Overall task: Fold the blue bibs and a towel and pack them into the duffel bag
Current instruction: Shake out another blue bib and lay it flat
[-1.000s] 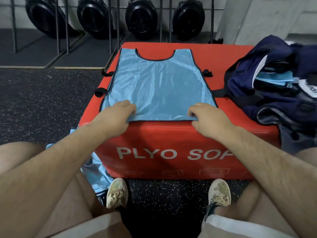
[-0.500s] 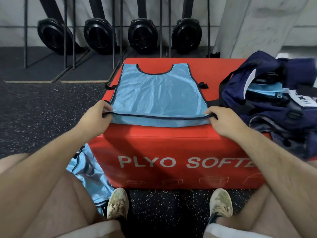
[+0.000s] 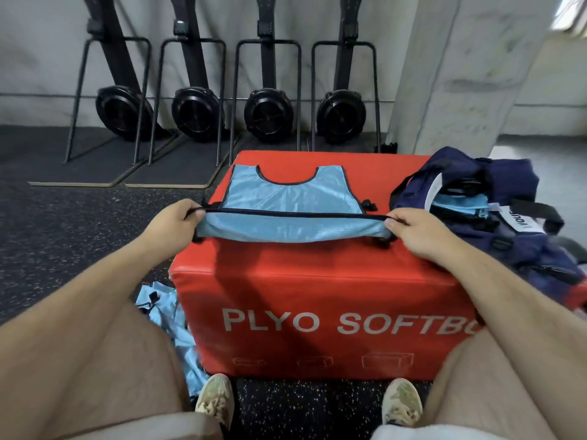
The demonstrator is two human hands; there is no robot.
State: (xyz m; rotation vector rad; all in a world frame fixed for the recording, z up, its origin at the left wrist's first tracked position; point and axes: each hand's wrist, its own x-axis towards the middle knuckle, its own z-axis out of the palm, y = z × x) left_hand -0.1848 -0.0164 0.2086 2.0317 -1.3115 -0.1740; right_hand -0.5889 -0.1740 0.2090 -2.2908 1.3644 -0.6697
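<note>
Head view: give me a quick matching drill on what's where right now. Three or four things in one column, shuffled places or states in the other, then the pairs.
Things:
1. blue bib
2. duffel bag
3. left hand
4. loose bibs

Places or states:
A. on the floor, left of the red plyo box
B. pinching the bib's near-left corner
C. on the box's right side, open
D. on the box top, near hem lifted by both hands

Pairs: 1-D, 2-C, 3-B, 4-A

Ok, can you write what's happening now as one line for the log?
step: folding | left hand, right hand: pinching hem of light blue mesh bib, lifted off red foam box | navy duffel bag: open
</note>
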